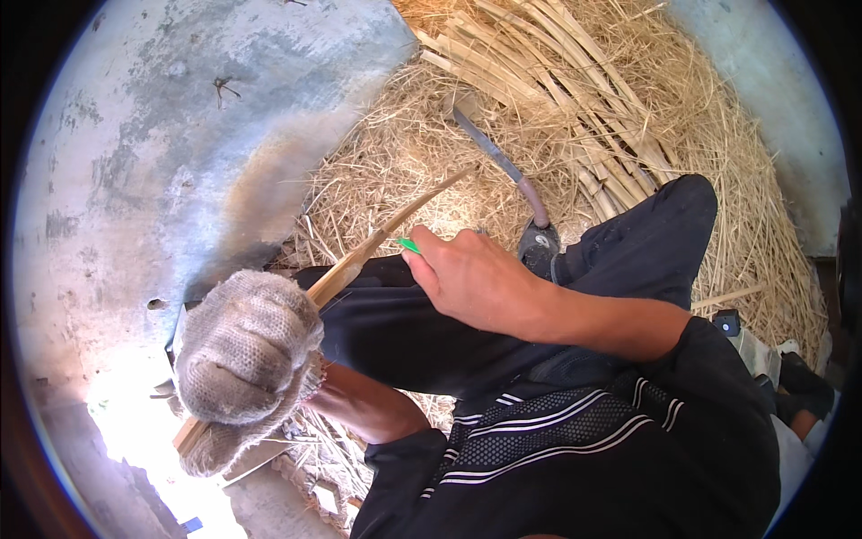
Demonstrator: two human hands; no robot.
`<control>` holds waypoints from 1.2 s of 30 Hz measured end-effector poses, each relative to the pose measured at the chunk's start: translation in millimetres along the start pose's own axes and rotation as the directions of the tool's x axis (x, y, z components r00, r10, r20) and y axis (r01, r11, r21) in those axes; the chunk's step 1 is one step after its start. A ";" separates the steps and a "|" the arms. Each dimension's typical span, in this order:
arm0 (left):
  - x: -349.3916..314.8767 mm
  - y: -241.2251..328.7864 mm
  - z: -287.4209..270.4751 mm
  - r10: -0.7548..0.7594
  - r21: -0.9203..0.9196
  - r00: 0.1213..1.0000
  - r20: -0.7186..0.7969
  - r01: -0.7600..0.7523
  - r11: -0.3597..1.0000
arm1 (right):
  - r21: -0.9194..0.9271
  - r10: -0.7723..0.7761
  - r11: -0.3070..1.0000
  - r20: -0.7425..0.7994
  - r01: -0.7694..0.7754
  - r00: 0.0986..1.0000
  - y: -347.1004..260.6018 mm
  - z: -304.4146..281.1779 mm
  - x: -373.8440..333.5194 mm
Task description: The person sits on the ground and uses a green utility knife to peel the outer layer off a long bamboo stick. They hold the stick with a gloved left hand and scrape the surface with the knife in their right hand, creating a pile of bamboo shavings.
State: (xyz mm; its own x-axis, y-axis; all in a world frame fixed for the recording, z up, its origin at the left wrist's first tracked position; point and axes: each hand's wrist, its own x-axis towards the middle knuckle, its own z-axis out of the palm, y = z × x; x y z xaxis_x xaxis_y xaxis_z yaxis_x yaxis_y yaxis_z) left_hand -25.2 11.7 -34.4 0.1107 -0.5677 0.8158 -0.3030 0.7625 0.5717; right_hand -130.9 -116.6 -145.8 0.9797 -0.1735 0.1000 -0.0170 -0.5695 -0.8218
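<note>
Gloved left hand (247, 350) clamped round bamboo strip (345, 273); right hand (476, 278) closed on small green item (409, 244) beside it; curved-blade tool (494, 151) on shavings (377, 171)

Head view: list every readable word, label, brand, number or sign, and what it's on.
None can be read.
Shoe, small black box: any markings are too small to read.
Wooden strip, green object, striped shirt: no lettering visible.

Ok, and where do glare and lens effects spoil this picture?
Head view: glare bleaches a patch at lower left, beside the gloved left hand; again head view: curved black vignetting fills the corners, while the straw near the middle is brightly lit.
</note>
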 end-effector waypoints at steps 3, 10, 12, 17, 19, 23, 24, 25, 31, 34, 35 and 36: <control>-4.7 3.1 -7.3 -0.050 -0.041 0.997 0.057 0.053 0.998 | 0.019 -0.050 0.999 -0.041 0.051 0.998 -7.5 2.2 -2.3; -17.1 9.1 -7.8 0.031 0.021 0.992 -0.125 -0.029 0.999 | -0.083 0.088 0.992 -0.097 -0.096 0.991 55.9 26.4 9.0; -21.9 4.3 -10.3 -0.041 -0.118 0.999 -0.029 0.037 0.992 | -0.033 0.047 0.998 -0.082 -0.050 0.995 36.4 14.8 3.3; -28.7 19.6 -50.7 -0.216 -0.122 0.928 0.304 0.263 0.957 | -0.032 0.077 0.996 -0.101 -0.080 0.992 47.1 17.1 5.6; -22.4 6.2 -20.8 -0.045 -0.063 0.994 0.099 0.051 0.997 | -0.067 0.098 0.992 -0.105 -0.106 0.990 55.7 16.8 9.7; -22.5 11.0 -42.6 -0.102 -0.090 0.967 0.236 0.126 0.988 | 0.059 -0.021 0.998 -0.061 0.025 0.998 17.5 0.9 -2.5; -25.5 9.7 -42.8 -0.092 -0.082 0.975 0.200 0.111 0.990 | 0.089 -0.071 0.993 -0.053 0.076 0.996 5.2 -0.1 -7.3; -27.0 8.1 -42.0 -0.084 -0.076 0.982 0.169 0.098 0.992 | 0.082 -0.085 0.992 -0.087 0.093 0.993 4.4 4.4 -8.0; -5.8 -2.9 -20.2 -0.024 -0.191 1.000 -0.003 0.023 0.981 | -0.004 0.091 0.996 -0.109 -0.092 0.990 69.6 28.0 19.3; -4.4 4.3 -18.6 -0.067 0.002 0.993 -0.100 0.067 0.998 | -0.001 0.005 1.000 -0.083 -0.005 0.997 49.5 24.8 21.6; -4.1 5.2 -18.3 -0.061 0.018 0.990 -0.125 0.064 0.998 | -0.010 -0.024 1.000 -0.092 0.024 0.996 39.0 28.2 19.1; -2.9 5.6 -18.7 -0.056 0.034 0.987 -0.150 0.062 0.998 | -0.018 -0.055 0.998 -0.099 0.053 0.994 33.9 29.1 19.2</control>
State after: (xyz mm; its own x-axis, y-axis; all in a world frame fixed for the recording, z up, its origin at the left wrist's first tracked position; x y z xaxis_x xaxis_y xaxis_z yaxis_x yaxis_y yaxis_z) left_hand -9.6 23.3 -32.0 0.2681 -0.5563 0.7865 -0.3277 0.7151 0.6175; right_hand -106.9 -115.9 -188.1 0.9546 -0.2207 0.2000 0.0319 -0.5920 -0.8053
